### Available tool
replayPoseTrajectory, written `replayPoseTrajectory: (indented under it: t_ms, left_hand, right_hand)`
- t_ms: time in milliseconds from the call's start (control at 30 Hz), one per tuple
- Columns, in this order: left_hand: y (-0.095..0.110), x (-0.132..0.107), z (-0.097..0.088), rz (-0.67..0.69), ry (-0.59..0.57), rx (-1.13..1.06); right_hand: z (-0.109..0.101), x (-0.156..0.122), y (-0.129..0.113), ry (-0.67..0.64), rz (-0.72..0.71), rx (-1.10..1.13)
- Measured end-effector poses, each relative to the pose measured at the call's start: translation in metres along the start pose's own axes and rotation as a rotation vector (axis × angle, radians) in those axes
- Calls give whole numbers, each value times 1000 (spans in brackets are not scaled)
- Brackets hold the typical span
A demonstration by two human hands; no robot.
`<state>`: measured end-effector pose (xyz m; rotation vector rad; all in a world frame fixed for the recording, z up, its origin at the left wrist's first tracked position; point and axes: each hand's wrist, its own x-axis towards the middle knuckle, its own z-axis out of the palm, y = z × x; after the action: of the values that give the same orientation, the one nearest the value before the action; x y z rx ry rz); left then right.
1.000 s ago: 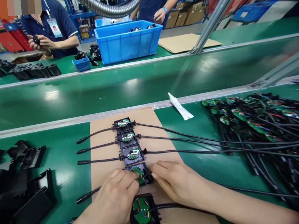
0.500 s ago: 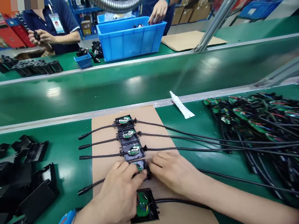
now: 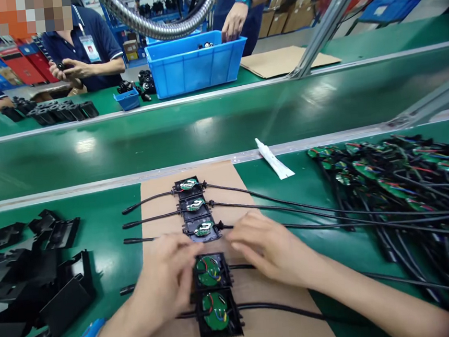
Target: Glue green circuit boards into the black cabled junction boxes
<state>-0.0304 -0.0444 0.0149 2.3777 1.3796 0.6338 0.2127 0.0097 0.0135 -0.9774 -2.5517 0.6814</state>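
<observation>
A column of black plastic housings holds green circuit boards. Both hands are at the third housing (image 3: pixel 204 230), whose board stands tilted. My left hand (image 3: pixel 169 278) is at its lower left, fingers bent and thumb apart, slightly blurred. To its right, my right hand (image 3: pixel 270 245) hovers by the black cable, thumb and fingers apart; nothing shows held in either hand. Below, a fourth housing (image 3: pixel 211 271) and a fifth housing (image 3: pixel 218 313) have round boards lying flat with coloured wires. Farther away are the second housing (image 3: pixel 195 206) and the first housing (image 3: pixel 189 185).
Brown cardboard (image 3: pixel 277 326) lies under the housings. Loose black housing parts (image 3: pixel 62 287) are piled left, and wired boards with cables (image 3: pixel 399 184) heap right. A white tube (image 3: pixel 274 159) lies behind. Across the bench, co-workers stand by a blue bin (image 3: pixel 195 63); a metal hose (image 3: pixel 153 28) hangs above.
Both hands have left the fourth housing and moved up to the third. The fourth housing now sits against the fifth, its board flat and uncovered.
</observation>
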Motion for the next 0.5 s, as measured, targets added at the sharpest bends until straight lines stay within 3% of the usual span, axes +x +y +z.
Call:
replayPoseTrajectory:
  t_ms: [67,167,333,500]
  left_hand:
    - [-19,4,-2,-115,55,94]
    - [-35,8,-3,-180,-39,197]
    - [-23,3,-17,-179,-82,7]
    - [-12,8,-22,-191,-164,116]
  right_hand:
    - [3,8,10,98,45,-71]
    - [12,14,18,96,88,-106]
    - [-8,5,-7,80,76,-72]
    - [-31,21,-27,-51,-27,-247]
